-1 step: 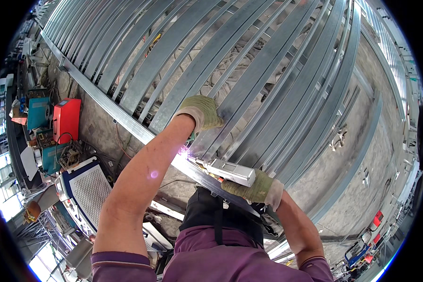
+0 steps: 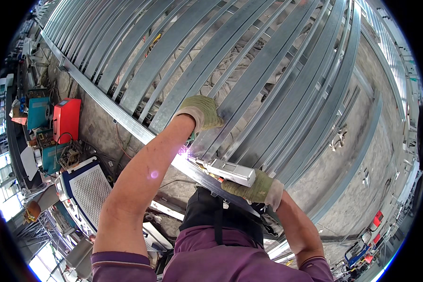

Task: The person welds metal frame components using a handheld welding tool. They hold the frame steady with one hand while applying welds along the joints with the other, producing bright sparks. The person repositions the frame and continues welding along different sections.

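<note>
In a green knitted glove, my left hand (image 2: pixel 199 113) rests curled over the slats; its fingertips are hidden, and a bit of something teal shows below its wrist. My gloved right hand (image 2: pixel 251 189) is closed round a welding torch, of which a silver box-shaped body (image 2: pixel 231 172) shows on top. A bright violet-white arc (image 2: pixel 184 152) burns at the torch tip, on the joint between a galvanized slat (image 2: pixel 211 138) and the long edge rail (image 2: pixel 199 176). My left forearm crosses just beside the arc. Thin smoke hangs over the nearby slats.
Rows of parallel metal slats (image 2: pixel 183 77) stretch away across the frame. At left stand a red machine (image 2: pixel 66 120), teal boxes (image 2: pixel 38 113) and a unit with a perforated panel (image 2: pixel 87 192). Cables lie on the concrete floor (image 2: pixel 98 124). Loose metal bars (image 2: pixel 362 155) lie at right.
The arc's glow is slightly larger and brighter. Both hands and the torch stay in the same place.
</note>
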### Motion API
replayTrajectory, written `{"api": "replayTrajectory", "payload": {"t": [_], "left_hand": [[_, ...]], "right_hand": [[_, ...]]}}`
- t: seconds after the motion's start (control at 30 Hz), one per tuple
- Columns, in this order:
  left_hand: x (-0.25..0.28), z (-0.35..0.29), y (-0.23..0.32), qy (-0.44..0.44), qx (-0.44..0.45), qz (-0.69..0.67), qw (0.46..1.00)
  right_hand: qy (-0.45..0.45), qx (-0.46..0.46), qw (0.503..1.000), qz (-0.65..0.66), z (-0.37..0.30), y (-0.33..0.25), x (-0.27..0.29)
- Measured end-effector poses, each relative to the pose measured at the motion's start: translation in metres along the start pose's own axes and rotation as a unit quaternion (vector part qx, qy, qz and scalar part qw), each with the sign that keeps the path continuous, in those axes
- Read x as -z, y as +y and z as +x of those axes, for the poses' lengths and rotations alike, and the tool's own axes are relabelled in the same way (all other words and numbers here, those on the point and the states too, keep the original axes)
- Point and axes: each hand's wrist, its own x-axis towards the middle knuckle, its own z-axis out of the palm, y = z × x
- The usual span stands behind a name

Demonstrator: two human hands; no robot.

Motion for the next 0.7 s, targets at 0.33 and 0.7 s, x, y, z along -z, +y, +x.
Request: {"api": "replayTrajectory", "payload": {"t": [0.33, 0.7], "left_hand": [[0.011, -0.006, 0.006, -0.03, -0.006, 0.008, 1.0], [-0.002, 0.002, 0.0, 0.0, -0.002, 0.002, 1.0]], "right_hand": [[0.014, 0.006, 1.0, -0.024, 0.002, 0.011, 0.0], [0.013, 0.023, 0.998, -0.054, 0.005, 0.021, 0.001]]}}
